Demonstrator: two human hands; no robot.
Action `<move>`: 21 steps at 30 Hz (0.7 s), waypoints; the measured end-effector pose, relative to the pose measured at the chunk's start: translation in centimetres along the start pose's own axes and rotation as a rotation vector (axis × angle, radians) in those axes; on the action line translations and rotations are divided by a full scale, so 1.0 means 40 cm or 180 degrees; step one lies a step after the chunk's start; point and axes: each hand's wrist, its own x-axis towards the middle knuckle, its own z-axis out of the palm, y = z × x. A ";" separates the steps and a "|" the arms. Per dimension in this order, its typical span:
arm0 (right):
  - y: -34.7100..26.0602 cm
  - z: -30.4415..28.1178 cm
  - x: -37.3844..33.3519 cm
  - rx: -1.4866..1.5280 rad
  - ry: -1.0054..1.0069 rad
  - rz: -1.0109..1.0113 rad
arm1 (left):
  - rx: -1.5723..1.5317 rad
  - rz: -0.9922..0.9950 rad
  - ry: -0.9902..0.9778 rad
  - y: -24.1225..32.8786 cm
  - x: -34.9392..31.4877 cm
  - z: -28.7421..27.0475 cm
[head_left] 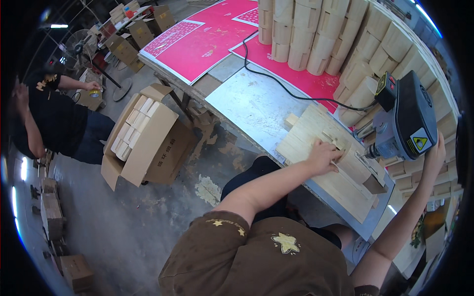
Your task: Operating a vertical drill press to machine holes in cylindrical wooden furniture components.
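Brown cloth of my shirt, printed with a yellow star, lies closest, and both bare forearms reach out from it over the tabletop. With bent fingers my left grip rests on a pale wooden piece; I cannot tell whether it clasps the piece or only presses on it. That piece sits on a flat wooden board, near the chuck of a dark drill press. My right grip is up at the far side of the press's housing, and what it may be holding there is hidden, so I cannot tell whether it is closed.

From the press a black cable curves across a whitish sheet and pink printed sheets. Behind, pale wooden cylinders stand stacked in columns. Off to my left, on the floor side, an open carton holds rows of pale wooden blocks. Beyond it is another person in dark clothes, near a standing fan.
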 end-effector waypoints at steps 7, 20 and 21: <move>0.072 -0.010 0.042 0.0208 -0.0166 0.0604 | 0.0105 -0.0037 -0.0043 0.003 -0.007 0.006; -0.048 0.048 -0.430 0.0273 0.0078 -0.0034 | -0.0111 -0.0144 -0.0066 0.012 -0.009 0.002; -0.031 0.070 -0.449 0.0294 0.0369 -0.0286 | -0.0115 -0.0151 -0.0063 0.012 -0.007 0.003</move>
